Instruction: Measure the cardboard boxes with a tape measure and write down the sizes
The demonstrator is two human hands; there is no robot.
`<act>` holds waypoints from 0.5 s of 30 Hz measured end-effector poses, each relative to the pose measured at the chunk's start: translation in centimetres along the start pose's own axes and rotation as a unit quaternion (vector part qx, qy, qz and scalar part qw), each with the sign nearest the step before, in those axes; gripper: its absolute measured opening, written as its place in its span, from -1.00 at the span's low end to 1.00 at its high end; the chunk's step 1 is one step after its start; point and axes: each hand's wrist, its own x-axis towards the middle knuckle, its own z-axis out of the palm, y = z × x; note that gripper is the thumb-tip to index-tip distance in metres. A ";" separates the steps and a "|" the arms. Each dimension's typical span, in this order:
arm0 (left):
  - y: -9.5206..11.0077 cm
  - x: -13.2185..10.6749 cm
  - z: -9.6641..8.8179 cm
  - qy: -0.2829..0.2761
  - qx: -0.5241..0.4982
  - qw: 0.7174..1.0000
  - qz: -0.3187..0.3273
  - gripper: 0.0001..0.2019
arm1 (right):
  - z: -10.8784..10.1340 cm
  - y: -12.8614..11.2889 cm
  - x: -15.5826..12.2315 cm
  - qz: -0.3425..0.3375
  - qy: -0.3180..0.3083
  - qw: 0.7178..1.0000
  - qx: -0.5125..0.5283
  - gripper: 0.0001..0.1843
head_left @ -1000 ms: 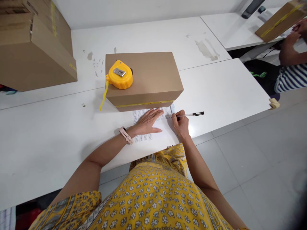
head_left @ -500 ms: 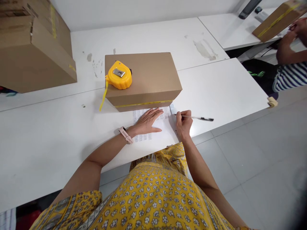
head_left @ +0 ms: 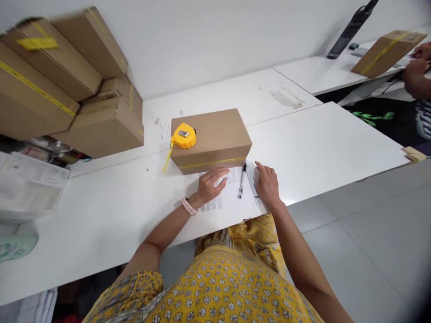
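Note:
My left hand [head_left: 211, 185] rests on a printed sheet of paper [head_left: 232, 202], fingers apart and holding nothing. A pen [head_left: 242, 181] with a black cap end lies on the sheet between my hands. To the right of the pen, my right hand [head_left: 268, 185] lies on the paper's edge and the table, its fingers loosely stretched and holding nothing. Just beyond the hands stands a closed cardboard box [head_left: 218, 130], yellow tape along its near side, partly covering the sheet. A yellow tape measure [head_left: 184, 136] sits on the box's left end, its strap hanging over the edge.
Several cardboard boxes [head_left: 101, 130] are stacked at the back left of the white table [head_left: 111, 206]. A green bottle-like item [head_left: 18, 246] lies at the far left. At the right, a person's arm [head_left: 417, 78] is near another taped box [head_left: 384, 54] and a dark bottle [head_left: 352, 29].
My right hand has let go of the pen, which now lies on the paper. The left hand's fingers have drawn in slightly. My view has swung left, showing more stacked boxes.

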 end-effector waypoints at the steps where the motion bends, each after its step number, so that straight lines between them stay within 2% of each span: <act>1: 0.4 0.4 -1.3 0.058 0.027 0.998 -0.005 -0.75 | 0.2 0.2 -0.1 0.001 0.011 1.000 0.008 -0.37; 2: 0.7 1.0 -2.7 0.128 0.058 0.990 -0.013 -0.76 | 0.3 0.3 -0.2 -0.001 0.020 1.000 0.017 -0.40; 4: 1.0 2.5 -5.7 0.263 0.123 0.956 -0.045 -0.75 | 0.5 0.5 -0.2 -0.008 0.030 0.999 0.031 -0.47; 5: 0.9 3.4 -7.0 0.294 0.148 0.942 -0.066 -0.68 | 0.5 0.6 -0.2 -0.011 0.034 0.999 0.038 -0.49; 6: 0.7 4.4 -8.2 0.299 0.164 0.936 -0.093 -0.58 | 0.5 0.6 -0.2 -0.012 0.037 0.998 0.044 -0.52; 8: -0.1 6.1 -9.8 0.250 0.167 0.940 -0.160 -0.37 | 0.6 0.6 -0.2 -0.011 0.043 0.997 0.060 -0.55; 11: -1.2 7.9 -10.6 0.178 0.147 0.941 -0.248 -0.28 | 0.7 0.6 -0.2 -0.002 0.053 0.995 0.088 -0.58; 13: -1.2 8.3 -10.5 0.193 0.132 0.936 -0.263 -0.33 | 0.6 0.5 -0.4 0.014 0.073 0.991 0.113 -0.60; 15: -0.2 8.1 -10.3 0.234 0.087 0.936 -0.250 -0.34 | 0.1 0.0 -0.6 0.047 0.125 0.979 0.152 -0.63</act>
